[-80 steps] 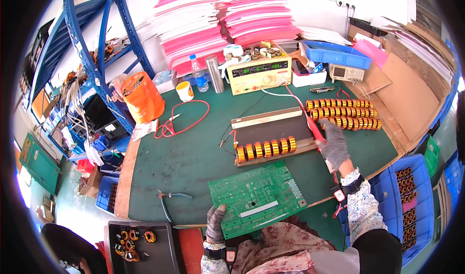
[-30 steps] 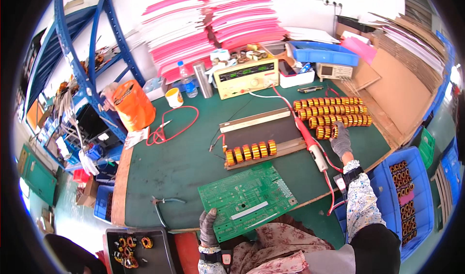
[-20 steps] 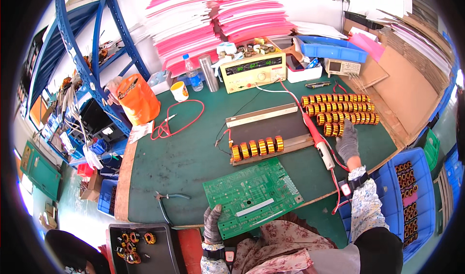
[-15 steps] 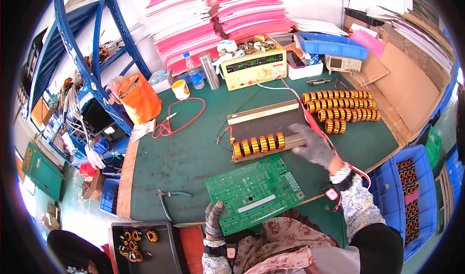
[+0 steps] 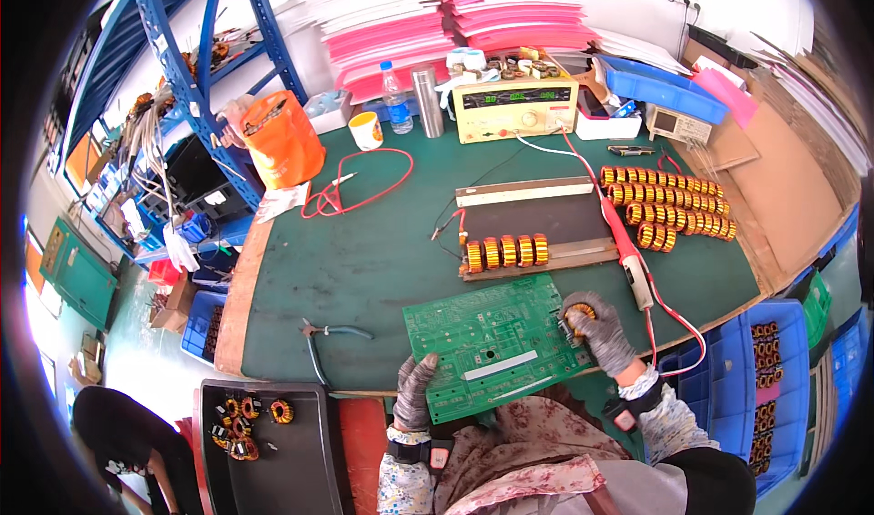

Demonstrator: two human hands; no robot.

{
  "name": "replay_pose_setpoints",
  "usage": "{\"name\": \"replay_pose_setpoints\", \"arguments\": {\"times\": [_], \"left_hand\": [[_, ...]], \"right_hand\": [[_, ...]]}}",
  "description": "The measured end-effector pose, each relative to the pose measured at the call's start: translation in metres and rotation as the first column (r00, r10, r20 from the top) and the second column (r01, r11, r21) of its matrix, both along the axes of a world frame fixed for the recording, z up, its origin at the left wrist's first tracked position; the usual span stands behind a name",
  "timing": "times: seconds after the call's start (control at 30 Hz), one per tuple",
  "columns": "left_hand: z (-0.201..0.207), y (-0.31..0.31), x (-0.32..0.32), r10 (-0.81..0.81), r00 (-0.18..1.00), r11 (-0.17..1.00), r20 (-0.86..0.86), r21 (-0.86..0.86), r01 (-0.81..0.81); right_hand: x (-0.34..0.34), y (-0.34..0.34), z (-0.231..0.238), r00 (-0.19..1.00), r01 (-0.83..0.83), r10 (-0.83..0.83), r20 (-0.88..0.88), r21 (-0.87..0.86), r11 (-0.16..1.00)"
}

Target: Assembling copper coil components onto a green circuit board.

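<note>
A large green circuit board [image 5: 496,346] lies tilted at the table's front edge, partly over my lap. My left hand [image 5: 416,392], in a grey glove, grips its left edge between thumb and fingers. At the board's right end, my gloved right hand [image 5: 596,328] is closed around a copper toroidal coil [image 5: 579,315] and holds it against a row of pads. Whether the coil's leads sit in the holes is hidden. Behind the board, several coils [image 5: 505,251] stand in a row on the front rail of a dark test fixture [image 5: 537,214].
A red-and-white probe [image 5: 628,260] with cables lies right of the fixture. Rows of coils [image 5: 669,196] stand behind it. Cutting pliers [image 5: 328,333] lie left of the board. A yellow meter [image 5: 514,110] stands at the back. A black tray [image 5: 273,460] with coils is lower left; a person bends beside it.
My right hand has come from the fixture's front rail to the board's right edge, bringing a coil. The row on the fixture is one coil shorter. The view has shifted slightly.
</note>
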State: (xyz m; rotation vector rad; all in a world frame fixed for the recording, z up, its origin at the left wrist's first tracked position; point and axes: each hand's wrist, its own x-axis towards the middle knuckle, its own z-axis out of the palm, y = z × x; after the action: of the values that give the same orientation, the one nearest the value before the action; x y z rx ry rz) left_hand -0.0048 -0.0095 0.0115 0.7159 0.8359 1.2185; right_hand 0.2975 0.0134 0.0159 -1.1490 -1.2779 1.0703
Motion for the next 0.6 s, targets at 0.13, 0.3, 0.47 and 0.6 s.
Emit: {"name": "replay_pose_setpoints", "arguments": {"times": [0.13, 0.3, 0.47, 0.6], "left_hand": [[0.006, -0.001, 0.001, -0.026, 0.999, 1.0, 0.04, 0.009, 0.026], [0.0, -0.001, 0.003, -0.003, 1.0, 1.0, 0.025, 0.014, 0.003], [0.004, -0.003, 0.004, -0.017, 1.0, 1.0, 0.021, 0.019, 0.017], [0.006, -0.003, 0.004, -0.015, 1.0, 0.999, -0.01, 0.038, 0.016]], "right_hand": [[-0.014, -0.009, 0.003, 0.979, 0.126, -0.106, 0.174, -0.107, 0.986], [-0.021, -0.007, 0.006, 0.841, 0.13, -0.205, 0.501, 0.18, 0.975], [-0.03, -0.011, 0.003, 0.603, -0.027, -0.232, 0.763, 0.31, 0.95], [-0.014, -0.016, 0.013, 0.738, -0.168, -0.059, 0.672, 0.267, 0.949]]}}
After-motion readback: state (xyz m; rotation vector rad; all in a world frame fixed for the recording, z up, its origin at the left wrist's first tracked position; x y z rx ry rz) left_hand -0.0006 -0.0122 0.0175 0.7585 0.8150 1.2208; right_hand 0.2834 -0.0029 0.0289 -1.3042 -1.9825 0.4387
